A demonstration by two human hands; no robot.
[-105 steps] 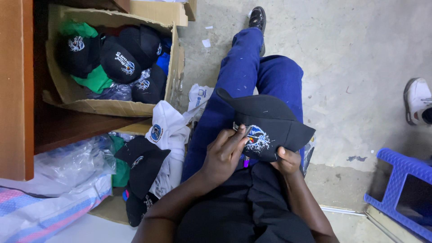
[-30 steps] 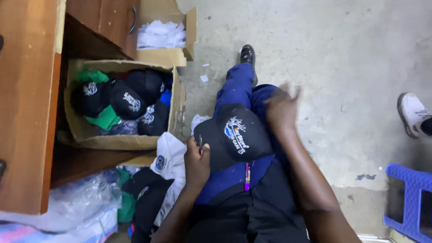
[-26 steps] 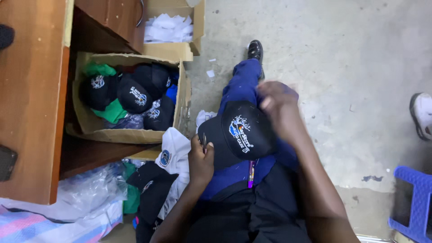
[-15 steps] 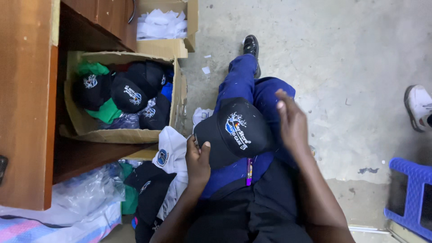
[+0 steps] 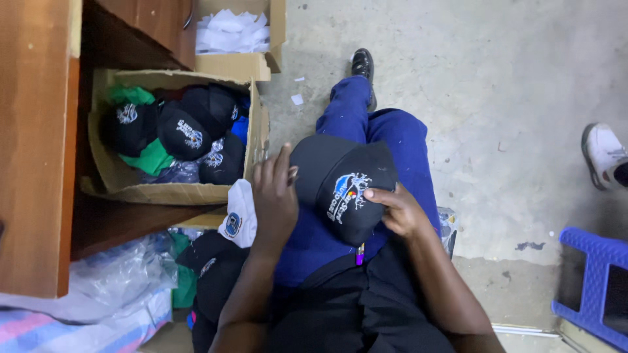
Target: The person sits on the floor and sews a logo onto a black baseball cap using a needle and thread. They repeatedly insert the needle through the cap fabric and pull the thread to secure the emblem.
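A black cap (image 5: 343, 186) with a white and blue embroidered patch lies on my lap, over my blue trousers (image 5: 386, 137). My right hand (image 5: 396, 209) grips the cap's near right side, thumb on the crown. My left hand (image 5: 275, 196) is at the cap's left edge, fingers spread and raised, touching its side. A white cap (image 5: 239, 216) with a round blue badge lies just left of my left wrist.
A cardboard box (image 5: 173, 193) of black, green and blue caps stands at left under a wooden desk (image 5: 36, 150). A second box holds white paper (image 5: 232, 33). More caps (image 5: 209, 274) and plastic bags (image 5: 118, 281) lie lower left. Blue stool (image 5: 592, 287) and another person's white shoe (image 5: 605, 153) are at right.
The cap has been turned on my lap, brim now pointing away. My right hand dropped from the far side of the cap to its near right edge; my left hand rose to its left side.
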